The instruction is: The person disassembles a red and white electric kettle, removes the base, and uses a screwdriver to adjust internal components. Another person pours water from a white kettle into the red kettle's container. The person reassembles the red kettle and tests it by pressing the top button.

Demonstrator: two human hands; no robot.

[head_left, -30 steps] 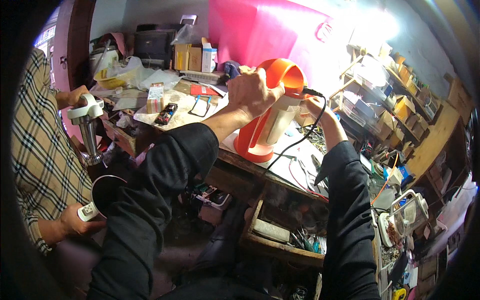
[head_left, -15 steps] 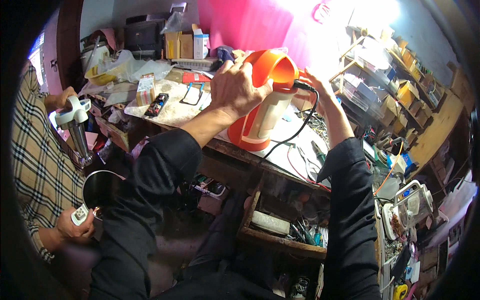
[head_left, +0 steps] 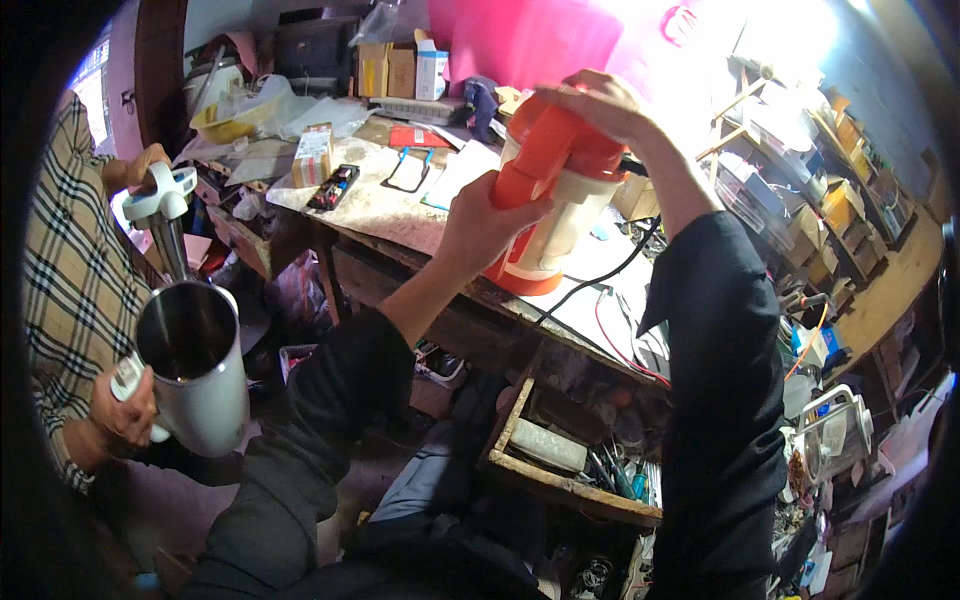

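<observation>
Orange and cream are shown on the jug-shaped appliance (head_left: 578, 215), which is stood on the workbench (head_left: 385, 232) between the two hands. Its curved orange handle (head_left: 537, 158) is clasped by the left hand (head_left: 480, 225), the thumb being laid toward the cream body. Its top is covered by the right hand (head_left: 606, 103), palm downward; whether that hand is clamped or merely rested cannot be told, since its fingertips are partly hidden. Below the right hand, a black cord (head_left: 622, 267) is trailed over the bench. Beyond the left hand, a red packet (head_left: 415, 137) is placed; farther to its left, a small carton (head_left: 313, 152) is seen. Below both hands, hand tools (head_left: 613, 475) are contained in an open drawer (head_left: 575, 491). Well left of the left hand, a metal-lined jug (head_left: 205, 400) is held by another person (head_left: 82, 265).
</observation>
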